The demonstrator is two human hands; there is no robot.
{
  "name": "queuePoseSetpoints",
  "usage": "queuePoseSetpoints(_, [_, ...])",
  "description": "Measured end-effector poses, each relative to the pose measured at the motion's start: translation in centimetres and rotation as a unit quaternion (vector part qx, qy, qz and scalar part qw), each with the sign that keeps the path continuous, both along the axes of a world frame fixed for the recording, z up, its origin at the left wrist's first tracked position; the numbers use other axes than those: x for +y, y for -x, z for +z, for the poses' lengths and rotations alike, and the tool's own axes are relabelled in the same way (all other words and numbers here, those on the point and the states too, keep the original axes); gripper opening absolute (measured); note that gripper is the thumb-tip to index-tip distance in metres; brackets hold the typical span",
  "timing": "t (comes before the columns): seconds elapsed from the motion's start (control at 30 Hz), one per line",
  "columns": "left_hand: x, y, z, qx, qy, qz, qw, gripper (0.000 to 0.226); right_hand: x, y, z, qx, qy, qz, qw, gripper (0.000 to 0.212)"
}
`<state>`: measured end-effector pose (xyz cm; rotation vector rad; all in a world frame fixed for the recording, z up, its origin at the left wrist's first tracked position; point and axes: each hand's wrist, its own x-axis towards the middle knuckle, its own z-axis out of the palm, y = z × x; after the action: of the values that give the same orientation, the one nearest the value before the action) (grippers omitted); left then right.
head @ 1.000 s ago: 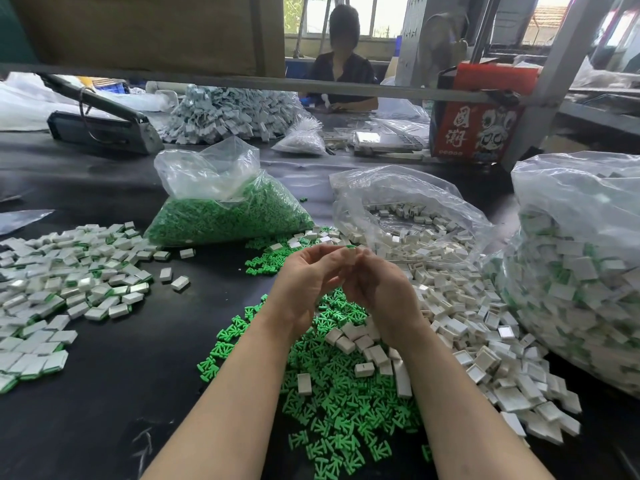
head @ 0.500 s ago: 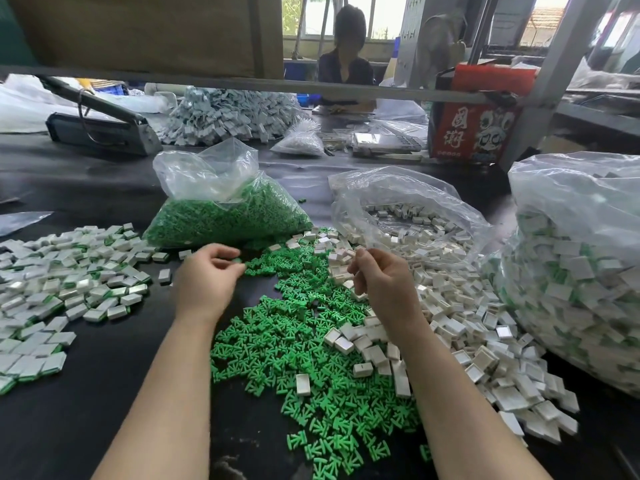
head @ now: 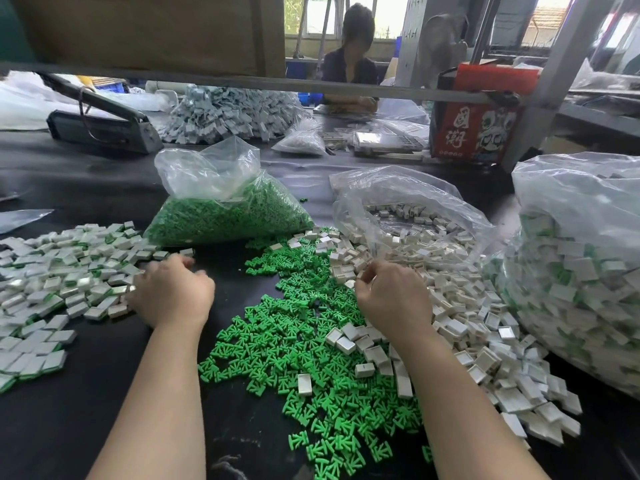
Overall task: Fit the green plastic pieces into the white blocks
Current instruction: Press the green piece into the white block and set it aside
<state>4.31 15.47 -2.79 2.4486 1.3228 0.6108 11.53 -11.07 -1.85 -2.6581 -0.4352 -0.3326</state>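
Observation:
Loose green plastic pieces [head: 304,341] lie heaped on the black table between my forearms. Empty white blocks [head: 467,306] spill from an open clear bag [head: 408,216] to their right. My right hand [head: 391,296] hovers at the near edge of that spill, its fingers curled down and pinching a white block. My left hand [head: 173,292] is over at the left, its blurred fingers spread at the edge of the pile of fitted white-and-green blocks [head: 62,271]; it holds nothing that I can see.
A clear bag of green pieces [head: 225,216] stands behind the heap. A big bag of fitted blocks [head: 571,271] fills the right side. Farther back are a grey machine [head: 104,129], a red box [head: 478,126], a low metal bar [head: 242,83] and a seated person [head: 349,64].
My hands, joined over the green heap a second ago, have parted. The left swung out to the fitted pile and opened; the right dropped to the white blocks.

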Motion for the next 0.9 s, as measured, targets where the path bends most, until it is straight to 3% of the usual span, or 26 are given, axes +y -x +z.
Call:
queuePoseSetpoints(0.13, [-3.1, -1.4, 1.3, -0.157, 0.054, -0.156, 0.974, 0.014, 0.2, 0.3, 0.1, -0.005, 0.096, -0.021, 0.995, 0.017])
queuePoseSetpoints(0.37, [-10.4, -3.1, 2.0, -0.132, 0.307, -0.374, 0.865, 0.004, 0.1, 0.2, 0.0, -0.032, 0.073, 0.012, 0.997, 0.013])
queuePoseSetpoints(0.53, [-11.6, -3.3, 1.6, -0.137, 0.408, -0.395, 0.812, 0.005, 0.3, 0.0, 0.4, -0.026, -0.122, 0.100, 0.987, 0.015])
queuePoseSetpoints(0.7, [-10.6, -3.0, 1.6, -0.206, 0.472, -0.387, 0.765, 0.003, 0.3, 0.3, 0.7, -0.024, -0.191, 0.112, 0.975, 0.022])
queuePoseSetpoints(0.8, [-10.1, -2.9, 1.7, -0.234, 0.520, -0.363, 0.737, 0.007, 0.3, 0.0, 0.4, 0.033, -0.091, 0.109, 0.989, 0.020])
queuePoseSetpoints(0.9, [-9.9, -2.8, 2.0, -0.263, 0.597, -0.353, 0.671, 0.011, 0.6, 0.3, 0.3, 0.091, 0.024, 0.108, 0.990, 0.027])
